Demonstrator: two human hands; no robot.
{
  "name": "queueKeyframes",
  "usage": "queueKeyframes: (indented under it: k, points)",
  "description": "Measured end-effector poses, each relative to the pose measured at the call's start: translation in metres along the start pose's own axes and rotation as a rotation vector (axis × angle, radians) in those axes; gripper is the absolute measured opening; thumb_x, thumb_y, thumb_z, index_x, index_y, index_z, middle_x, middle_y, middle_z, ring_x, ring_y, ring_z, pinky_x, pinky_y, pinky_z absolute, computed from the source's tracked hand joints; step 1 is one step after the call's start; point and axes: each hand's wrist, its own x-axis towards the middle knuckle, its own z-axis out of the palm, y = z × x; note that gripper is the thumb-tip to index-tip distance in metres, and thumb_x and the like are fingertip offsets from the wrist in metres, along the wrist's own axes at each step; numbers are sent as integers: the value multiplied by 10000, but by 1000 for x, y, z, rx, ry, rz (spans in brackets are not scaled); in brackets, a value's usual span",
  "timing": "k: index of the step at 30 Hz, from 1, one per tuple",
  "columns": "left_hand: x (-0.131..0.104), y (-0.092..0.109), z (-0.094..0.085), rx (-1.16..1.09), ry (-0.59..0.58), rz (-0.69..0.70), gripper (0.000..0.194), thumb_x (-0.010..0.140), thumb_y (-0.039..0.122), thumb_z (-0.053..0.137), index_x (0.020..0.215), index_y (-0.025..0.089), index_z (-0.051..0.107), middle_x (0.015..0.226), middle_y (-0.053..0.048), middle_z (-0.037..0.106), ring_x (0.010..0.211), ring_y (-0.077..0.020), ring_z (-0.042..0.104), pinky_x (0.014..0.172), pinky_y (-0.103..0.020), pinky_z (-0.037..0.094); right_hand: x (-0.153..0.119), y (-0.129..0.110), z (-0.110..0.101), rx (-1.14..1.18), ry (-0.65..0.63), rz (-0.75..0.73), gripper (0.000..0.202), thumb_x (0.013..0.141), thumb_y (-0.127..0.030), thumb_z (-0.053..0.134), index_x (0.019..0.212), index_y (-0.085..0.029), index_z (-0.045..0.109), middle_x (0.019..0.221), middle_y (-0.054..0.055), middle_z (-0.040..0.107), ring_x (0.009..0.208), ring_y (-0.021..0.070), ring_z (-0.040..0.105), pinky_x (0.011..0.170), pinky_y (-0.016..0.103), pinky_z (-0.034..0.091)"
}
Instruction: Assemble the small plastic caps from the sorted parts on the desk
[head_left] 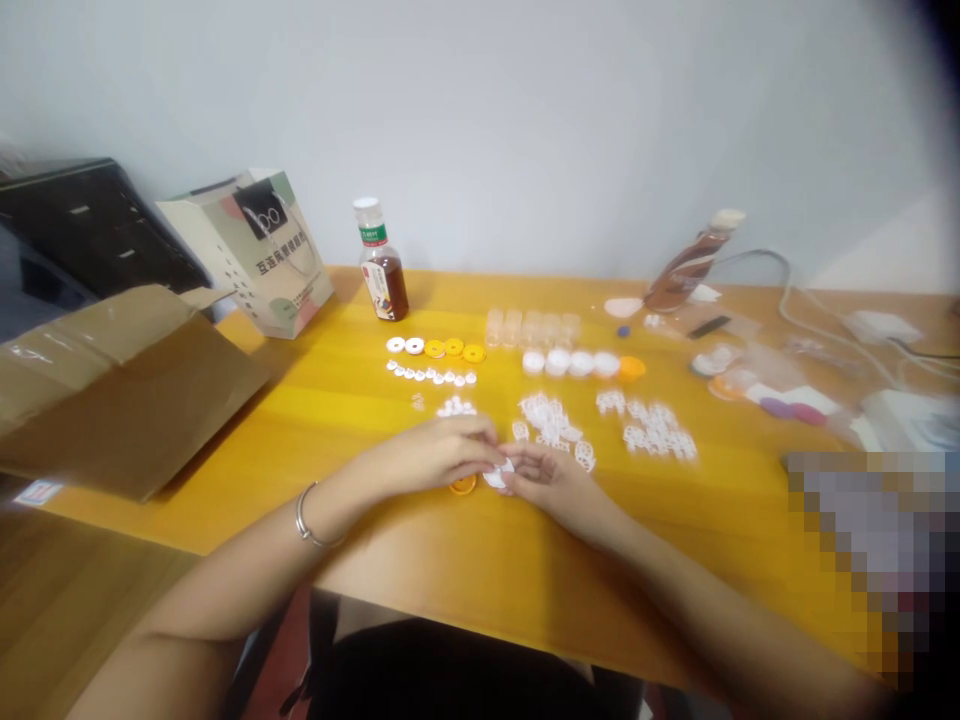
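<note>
Above the near part of the table, my left hand (457, 450) and my right hand (553, 482) meet at a small white round disc (498, 475). Fingers of both hands are closed on its edges. Just below my left hand lies an orange round disc (463, 486), partly hidden by the fingers. Small white pieces (457, 406) lie beyond the left hand. Past the right hand are loose white openwork plastic parts (550, 416), with another cluster of similar parts (660, 432) farther right. Blur hides the finer detail of the held disc.
Farther back are rows of white and orange discs (454, 347), small white parts (431, 375), white caps (559, 362) and clear cylinders (532, 328). Bottles (386, 285) (694, 262) stand behind. A cardboard box (135, 390) and paper bag (259, 255) occupy the left; cables (787, 285) run right.
</note>
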Motion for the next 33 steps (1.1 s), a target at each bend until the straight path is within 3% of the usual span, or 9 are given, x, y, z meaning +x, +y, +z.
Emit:
queueKeyframes:
  k: [7, 14, 24, 33]
  points:
    - [4, 3, 0, 277, -88, 69, 216, 883, 127, 399, 989, 143, 586, 843, -62, 554, 712, -120, 493, 630, -234, 426, -6, -8, 8, -165, -5, -24, 199, 705, -332, 615, 842, -187, 611, 770, 10, 647, 763, 156, 617, 754, 311, 480]
    - [1, 0, 0, 524, -84, 263, 238, 905, 133, 350, 934, 134, 586, 865, -72, 596, 727, -135, 512, 640, -291, 426, -7, -9, 3, -170, -78, -15, 187, 722, -346, 601, 817, -185, 614, 739, -6, 634, 704, 133, 603, 701, 278, 477]
    - [-4, -7, -8, 244, -56, 261, 194, 882, 206, 427, 984, 177, 590, 979, -65, 591, 795, -119, 538, 691, -282, 447, -9, -15, 0, 19, -89, 89, 312, 640, -352, 697, 897, -186, 637, 829, 16, 684, 796, 154, 636, 811, 344, 477]
    - [-8, -4, -13, 262, -86, 223, 248, 870, 234, 435, 1076, 210, 570, 1016, -78, 581, 876, -160, 538, 765, -320, 427, -10, -17, -2, 104, -87, 75, 318, 665, -318, 690, 952, -193, 637, 848, 23, 691, 797, 136, 637, 800, 323, 486]
